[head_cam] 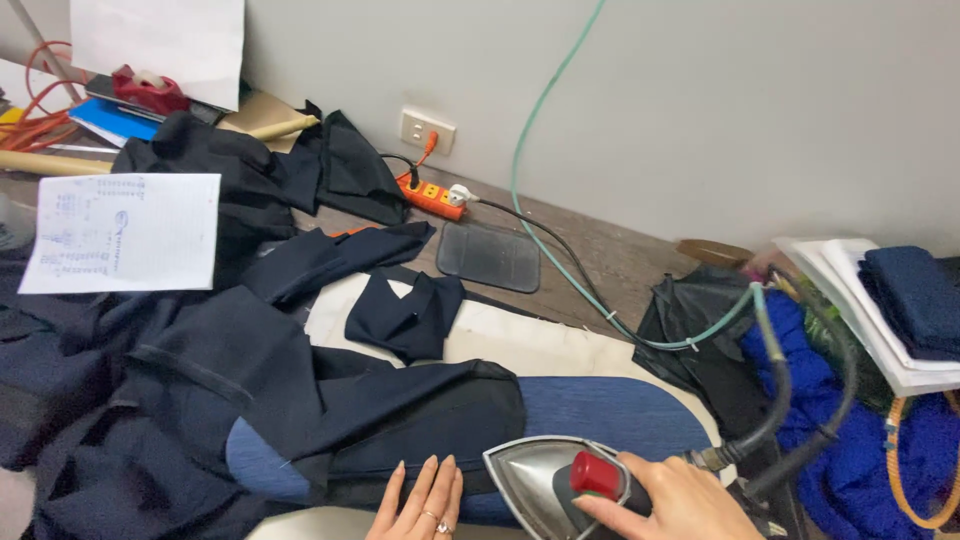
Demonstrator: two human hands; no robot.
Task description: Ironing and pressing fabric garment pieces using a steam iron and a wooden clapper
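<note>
My right hand (pixel 672 500) grips the handle of a steam iron (pixel 535 478) with a red knob, its silver soleplate tipped up at the bottom middle. My left hand (pixel 422 502) lies flat, fingers apart, on a dark navy garment piece (pixel 400 415) draped over a blue padded pressing board (pixel 610 410). A small folded navy piece (pixel 405 315) rests on the cream pad behind it. The iron's grey hose (pixel 775 400) and green tube (pixel 560 260) run off to the right and up the wall.
Piles of dark navy cloth (pixel 150 400) fill the left. A paper sheet (pixel 125 232) lies on them. An orange power strip (pixel 432 197), grey iron rest mat (pixel 490 256), blue fabric (pixel 850 450) and stacked pieces (pixel 915 295) sit around.
</note>
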